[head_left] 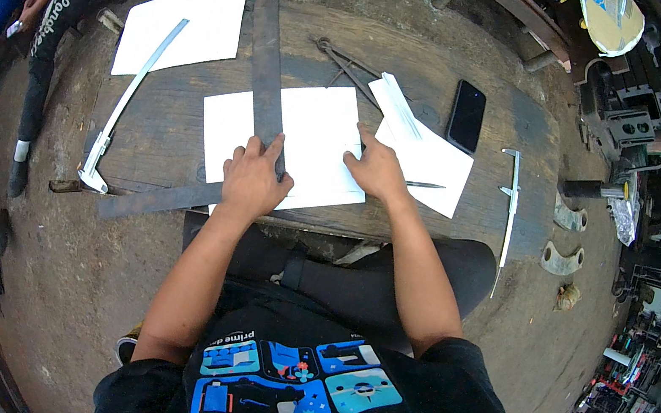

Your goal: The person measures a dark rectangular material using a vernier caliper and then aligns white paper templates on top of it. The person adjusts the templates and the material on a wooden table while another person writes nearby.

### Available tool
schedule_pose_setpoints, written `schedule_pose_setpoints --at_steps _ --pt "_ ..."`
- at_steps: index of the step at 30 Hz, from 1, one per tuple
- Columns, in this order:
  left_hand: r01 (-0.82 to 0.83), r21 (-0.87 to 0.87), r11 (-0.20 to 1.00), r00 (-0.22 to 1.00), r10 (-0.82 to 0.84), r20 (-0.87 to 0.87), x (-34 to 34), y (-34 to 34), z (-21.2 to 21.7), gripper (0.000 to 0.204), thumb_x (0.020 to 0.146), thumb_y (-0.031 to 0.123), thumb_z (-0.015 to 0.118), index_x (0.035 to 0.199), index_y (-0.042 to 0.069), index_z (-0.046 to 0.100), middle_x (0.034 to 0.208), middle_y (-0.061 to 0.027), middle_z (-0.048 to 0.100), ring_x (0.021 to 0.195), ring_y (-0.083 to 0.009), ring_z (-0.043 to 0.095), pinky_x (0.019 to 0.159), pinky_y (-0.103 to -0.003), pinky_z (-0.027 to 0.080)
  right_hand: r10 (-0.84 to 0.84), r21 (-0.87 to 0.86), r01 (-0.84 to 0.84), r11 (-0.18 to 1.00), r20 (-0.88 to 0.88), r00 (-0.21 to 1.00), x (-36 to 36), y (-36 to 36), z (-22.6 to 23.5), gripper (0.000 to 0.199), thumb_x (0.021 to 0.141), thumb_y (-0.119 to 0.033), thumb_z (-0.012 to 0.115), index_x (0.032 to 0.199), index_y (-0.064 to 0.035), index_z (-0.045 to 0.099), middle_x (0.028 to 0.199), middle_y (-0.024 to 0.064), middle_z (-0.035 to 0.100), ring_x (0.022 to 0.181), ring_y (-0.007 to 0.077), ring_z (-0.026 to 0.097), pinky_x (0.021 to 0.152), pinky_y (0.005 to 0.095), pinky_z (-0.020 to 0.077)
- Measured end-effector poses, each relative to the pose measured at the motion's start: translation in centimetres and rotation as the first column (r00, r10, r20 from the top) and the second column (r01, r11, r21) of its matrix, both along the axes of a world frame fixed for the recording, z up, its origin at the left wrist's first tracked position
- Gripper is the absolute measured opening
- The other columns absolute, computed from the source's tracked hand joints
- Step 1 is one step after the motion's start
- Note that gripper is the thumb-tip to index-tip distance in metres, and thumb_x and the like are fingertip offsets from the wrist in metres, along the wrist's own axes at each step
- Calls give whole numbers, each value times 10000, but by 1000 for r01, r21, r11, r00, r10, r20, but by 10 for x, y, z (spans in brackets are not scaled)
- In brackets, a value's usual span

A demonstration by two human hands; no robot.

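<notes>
Square (268, 69) under left hand (252, 176) overhangs near edge of wooden table (159, 125).

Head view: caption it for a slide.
Left hand on a metal square over white paper, right hand at the paper's edge.

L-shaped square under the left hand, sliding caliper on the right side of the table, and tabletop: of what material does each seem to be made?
L-shaped square: probably steel, dull and dark, judging by its thin, flat, straight-edged blade.
Sliding caliper: likely bare metal, perhaps stainless steel, from its pale silvery look.
Tabletop: wood, worn and darkly stained; the grain shows.
</notes>
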State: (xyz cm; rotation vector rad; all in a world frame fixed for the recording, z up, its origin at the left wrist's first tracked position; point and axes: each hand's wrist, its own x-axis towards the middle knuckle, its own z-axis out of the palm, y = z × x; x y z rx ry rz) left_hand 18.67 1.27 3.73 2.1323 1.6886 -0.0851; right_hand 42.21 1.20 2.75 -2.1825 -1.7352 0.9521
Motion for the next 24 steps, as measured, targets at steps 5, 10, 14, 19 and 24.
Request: schedule_pose_setpoints --at_steps 5,10,14,19,24 --pt "-21 43 999 991 15 132 -5 1 -8 677 860 345 703 1482 127 548 1236 -175 566 1112 -361 583 949 -516 485 -1 34 1 999 -12 1000 2 0 0 707 886 -309 679 1498 -9 491 1067 292 720 1045 426 698 978 473 534" --pt "-185 241 953 931 91 353 -62 -5 3 503 871 251 752 1334 87 644 1143 -178 620 1104 -372 610 952 -497 494 -36 126 27 992 64 997 -11 -7 2 664 895 -306 698 1461 -8 524 1187 286 694 1086 423 686 973 470 540" --pt "-135 229 964 986 108 126 -139 -29 14 595 753 331 888 1266 119 674 1285 -141 597 1213 -367 551 1036 -510 432 183 235 -176 956 -10 983 -41 -27 -5 599 898 -295 714 1434 -72 566 1136 241 666 1096 391 657 942 467 548" --pt "-96 188 978 993 82 81 -182 -50 0 673 659 326 929 1271 160 704 1273 -84 600 1221 -325 521 1057 -476 394 404 356 -376 855 -4 915 -62 -36 -19 546 876 -227 754 1393 -107 630 946 145 597 933 317 602 866 435 506" --pt "-94 236 967 993 75 88 -188 -44 -14 607 662 323 913 1236 207 751 1205 -51 618 1154 -288 540 1030 -460 388 421 335 -395 856 -5 907 -59 -31 -25 484 883 -203 762 1356 -148 681 908 132 590 904 296 594 859 421 506"
